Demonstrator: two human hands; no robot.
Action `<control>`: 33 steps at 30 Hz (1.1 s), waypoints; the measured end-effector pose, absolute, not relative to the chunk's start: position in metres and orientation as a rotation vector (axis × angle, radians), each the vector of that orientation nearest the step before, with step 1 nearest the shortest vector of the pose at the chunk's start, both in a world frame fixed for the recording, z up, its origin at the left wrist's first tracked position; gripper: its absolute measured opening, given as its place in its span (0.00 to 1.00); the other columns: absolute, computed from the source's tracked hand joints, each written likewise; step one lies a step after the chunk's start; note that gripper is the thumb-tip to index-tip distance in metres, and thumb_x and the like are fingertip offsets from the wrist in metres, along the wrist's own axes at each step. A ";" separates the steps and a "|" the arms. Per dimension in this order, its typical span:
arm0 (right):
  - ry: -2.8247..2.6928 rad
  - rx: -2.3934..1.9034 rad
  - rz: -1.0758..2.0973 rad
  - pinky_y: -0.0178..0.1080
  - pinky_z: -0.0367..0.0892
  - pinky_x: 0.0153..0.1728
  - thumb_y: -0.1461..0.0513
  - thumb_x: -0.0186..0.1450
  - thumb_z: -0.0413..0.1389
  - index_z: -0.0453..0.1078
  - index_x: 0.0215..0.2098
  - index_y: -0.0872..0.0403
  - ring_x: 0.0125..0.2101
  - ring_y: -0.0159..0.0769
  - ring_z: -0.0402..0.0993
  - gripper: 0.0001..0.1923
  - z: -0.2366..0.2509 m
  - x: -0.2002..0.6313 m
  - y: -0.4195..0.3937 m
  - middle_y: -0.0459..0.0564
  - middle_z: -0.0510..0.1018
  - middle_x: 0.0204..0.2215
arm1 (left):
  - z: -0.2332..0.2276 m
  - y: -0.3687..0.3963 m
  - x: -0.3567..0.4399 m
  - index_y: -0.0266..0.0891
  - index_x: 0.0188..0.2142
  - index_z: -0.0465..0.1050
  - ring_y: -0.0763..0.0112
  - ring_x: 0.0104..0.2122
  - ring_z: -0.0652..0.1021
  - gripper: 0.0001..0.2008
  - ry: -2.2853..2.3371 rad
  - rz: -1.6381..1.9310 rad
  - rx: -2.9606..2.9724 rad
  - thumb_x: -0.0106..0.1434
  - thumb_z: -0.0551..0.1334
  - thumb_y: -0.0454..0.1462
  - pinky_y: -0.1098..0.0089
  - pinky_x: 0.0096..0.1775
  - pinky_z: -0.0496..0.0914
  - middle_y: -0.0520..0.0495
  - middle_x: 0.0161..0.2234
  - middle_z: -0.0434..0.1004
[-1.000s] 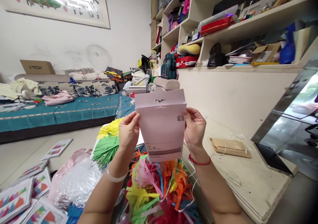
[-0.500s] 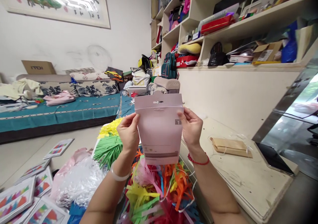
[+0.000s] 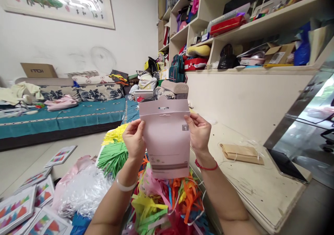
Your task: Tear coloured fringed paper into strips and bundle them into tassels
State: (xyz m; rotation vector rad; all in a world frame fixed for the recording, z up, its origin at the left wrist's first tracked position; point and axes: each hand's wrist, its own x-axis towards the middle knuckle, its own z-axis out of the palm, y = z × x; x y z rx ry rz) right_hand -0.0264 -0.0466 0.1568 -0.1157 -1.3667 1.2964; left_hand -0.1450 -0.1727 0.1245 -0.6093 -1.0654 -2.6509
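Between my two hands is a flat, pale pink cardboard package (image 3: 167, 137), held upright, with a hang-hole flap at its top and a small grey "1" label near its right edge. My left hand (image 3: 134, 137) pinches its upper left edge. My right hand (image 3: 200, 132) grips the upper right edge, thumb on the near face. Just below the package lies a heap of colourful tissue-paper tassels (image 3: 167, 203) in yellow, orange, pink, green and red. Green paper fringe (image 3: 113, 157) and yellow fringe (image 3: 116, 133) lie beside my left hand.
Several printed packs (image 3: 17, 205) and a clear plastic bag (image 3: 85, 186) lie on the floor at left. To the right, a cream board (image 3: 242, 189) bears a folded brown paper bag (image 3: 241, 153) and a dark tablet-like device (image 3: 285, 165). A sofa (image 3: 104, 106) and shelves (image 3: 261, 30) stand behind.
The package has shifted slightly left and tilted a little, its lower edge sitting lower in view. Both hands keep their hold on it.
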 end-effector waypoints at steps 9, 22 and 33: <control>-1.500 -0.105 1.466 0.36 0.70 0.29 0.49 0.50 0.66 0.76 0.29 0.56 0.24 0.31 0.72 0.19 0.151 -0.029 -0.023 0.46 0.78 0.24 | 0.132 -0.175 -0.152 0.37 0.28 0.78 0.79 0.24 0.72 0.14 -1.097 -2.869 -0.735 0.45 0.72 0.44 0.77 0.29 0.67 0.52 0.24 0.75; -1.666 -0.074 1.325 0.33 0.65 0.25 0.52 0.56 0.62 0.76 0.33 0.55 0.23 0.31 0.71 0.15 0.153 -0.026 -0.042 0.46 0.78 0.25 | 0.132 -0.168 -0.158 0.36 0.24 0.76 0.79 0.23 0.68 0.11 -1.068 -2.417 -0.635 0.53 0.67 0.43 0.76 0.30 0.64 0.54 0.21 0.71; -1.573 -0.081 1.326 0.34 0.66 0.29 0.52 0.54 0.64 0.75 0.31 0.55 0.27 0.32 0.70 0.15 0.148 -0.030 -0.027 0.46 0.76 0.25 | 0.126 -0.176 -0.167 0.38 0.31 0.81 0.75 0.25 0.74 0.13 -1.199 -2.683 -0.841 0.49 0.70 0.44 0.74 0.30 0.69 0.49 0.27 0.80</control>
